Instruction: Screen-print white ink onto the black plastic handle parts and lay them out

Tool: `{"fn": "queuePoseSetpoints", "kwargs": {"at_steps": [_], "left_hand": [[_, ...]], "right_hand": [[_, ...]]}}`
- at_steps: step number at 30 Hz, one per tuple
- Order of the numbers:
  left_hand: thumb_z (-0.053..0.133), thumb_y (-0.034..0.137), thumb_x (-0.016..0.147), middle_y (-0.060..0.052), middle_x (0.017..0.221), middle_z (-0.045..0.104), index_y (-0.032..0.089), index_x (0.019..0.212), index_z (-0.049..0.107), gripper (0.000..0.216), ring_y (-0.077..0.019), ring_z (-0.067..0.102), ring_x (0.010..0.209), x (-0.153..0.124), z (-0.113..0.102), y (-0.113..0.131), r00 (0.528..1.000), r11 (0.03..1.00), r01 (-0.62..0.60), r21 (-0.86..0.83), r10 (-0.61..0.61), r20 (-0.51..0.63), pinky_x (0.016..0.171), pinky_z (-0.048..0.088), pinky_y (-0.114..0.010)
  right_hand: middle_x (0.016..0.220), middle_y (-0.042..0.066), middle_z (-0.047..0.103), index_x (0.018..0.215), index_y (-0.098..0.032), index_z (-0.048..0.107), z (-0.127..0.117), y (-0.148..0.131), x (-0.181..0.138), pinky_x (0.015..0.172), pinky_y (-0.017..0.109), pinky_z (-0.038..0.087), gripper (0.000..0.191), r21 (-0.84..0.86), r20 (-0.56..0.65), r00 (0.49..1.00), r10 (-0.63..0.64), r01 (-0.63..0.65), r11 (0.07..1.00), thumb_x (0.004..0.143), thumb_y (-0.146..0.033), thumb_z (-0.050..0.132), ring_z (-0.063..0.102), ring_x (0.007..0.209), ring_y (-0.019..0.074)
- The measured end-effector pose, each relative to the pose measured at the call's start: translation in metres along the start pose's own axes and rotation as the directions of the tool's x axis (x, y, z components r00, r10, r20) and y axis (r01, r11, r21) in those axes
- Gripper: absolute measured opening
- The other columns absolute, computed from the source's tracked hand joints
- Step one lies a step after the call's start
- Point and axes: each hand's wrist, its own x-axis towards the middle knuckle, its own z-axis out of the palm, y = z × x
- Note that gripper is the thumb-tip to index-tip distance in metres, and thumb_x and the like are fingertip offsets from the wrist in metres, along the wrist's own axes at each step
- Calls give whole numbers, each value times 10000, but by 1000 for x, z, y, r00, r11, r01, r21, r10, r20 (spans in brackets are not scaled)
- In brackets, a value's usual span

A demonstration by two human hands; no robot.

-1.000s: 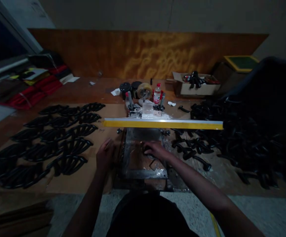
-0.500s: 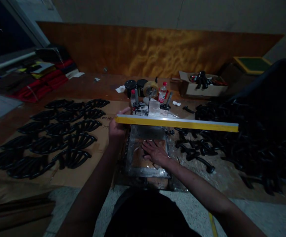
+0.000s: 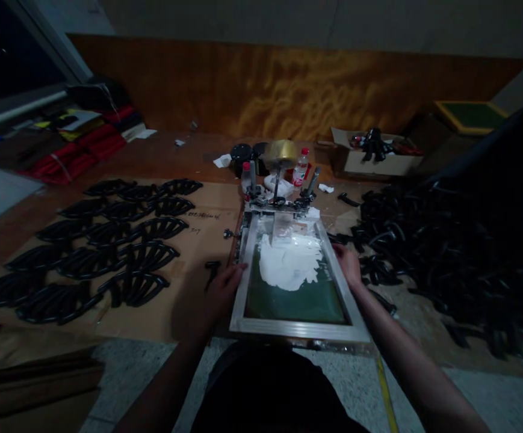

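A screen printing frame point(image 3: 297, 328) with silver rails lies lowered in front of me. Thick white ink point(image 3: 288, 264) covers the upper part of its green mesh point(image 3: 295, 304). My left hand point(image 3: 225, 287) is closed at the left rail, fingertips against it. Right beside that hand is a black curved piece point(image 3: 211, 273); whether the hand touches it I cannot tell. On the other side, my right hand point(image 3: 348, 264) is closed at the right rail, its fingertips partly hidden. A clamp point(image 3: 279, 207) joins the frame's far end to its base, which is now covered.
Rows of black curved pieces point(image 3: 92, 258) lie on cardboard point(image 3: 148, 313) at left. A large pile of similar pieces point(image 3: 460, 282) is at right. Behind the clamp stand a tape roll point(image 3: 281, 153), bottle point(image 3: 301, 168) and dark tubs point(image 3: 242, 153). An open carton point(image 3: 378, 162) sits farther right.
The raised frame has come down flat over the base. My right hand has left the base for the right rail. My left hand has lowered toward me along the left side.
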Motion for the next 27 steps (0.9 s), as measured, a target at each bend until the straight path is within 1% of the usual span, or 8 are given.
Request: {"fn": "queuePoseSetpoints", "kwargs": {"at_steps": [3,6,9,12,18,20,23,27], "left_hand": [[567,385,845,-76,993,735,197,1384,562,571,-243,686,881,5,19,-34,997,997,71,-10,-71,25,805,551,-358],[560,337,841,-89,1049,721,176,1409,521,592,-238,677,949,17,34,-60,999,999,40,14,-41,31,869,533,-369],[551,358,860,-108,1031,725,146,1403,514,584,-239,686,933,24,38,-72,996,999,46,10,-46,73,872,537,-385],[576,381,856,-136,1078,725,136,1364,549,564,-264,691,973,25,37,-77,996,999,33,-17,-31,82,891,540,-400],[562,330,869,-163,1292,649,132,1332,574,504,-272,621,1183,25,38,-77,996,998,57,-11,-56,62,1027,476,-400],[555,329,873,-159,1275,658,137,1331,572,497,-260,636,1154,24,39,-76,995,997,71,-27,-69,67,1010,489,-394],[565,345,866,-141,1159,704,145,1328,569,504,-252,669,1057,23,39,-76,996,996,76,-55,-73,57,951,522,-405],[580,370,844,-113,1016,722,133,1333,564,544,-241,686,938,23,39,-74,993,993,101,-65,-97,61,852,551,-380]], "right_hand": [[1447,173,482,1346,-148,545,-8,-26,23,1075,500,370,495,-75,-104,971,-214,207,975,888,-334,514,435,1324,338],[1487,192,422,1379,-141,498,7,-77,31,1058,488,368,603,-222,35,881,-471,467,856,816,-298,651,397,1332,359],[1160,139,664,1126,-176,643,25,-108,23,913,377,445,309,-309,326,862,-388,485,818,820,-212,636,566,1113,309],[969,97,705,957,-191,679,32,-102,0,796,303,452,172,-312,467,808,-359,531,788,829,-143,575,626,948,254],[990,67,705,974,-207,690,15,-69,-31,813,285,435,279,-15,624,467,-627,809,588,777,-78,540,621,948,208],[948,50,708,933,-217,698,15,-71,-27,789,283,432,254,-37,610,497,-616,795,605,758,-93,561,622,921,209],[958,84,706,962,-189,696,23,-74,-27,799,310,436,221,-156,502,626,-597,745,649,810,-136,545,610,927,232],[1040,118,702,1072,-158,679,29,-69,-45,818,318,449,283,-138,517,581,-629,781,609,836,-127,526,612,955,235]]}}
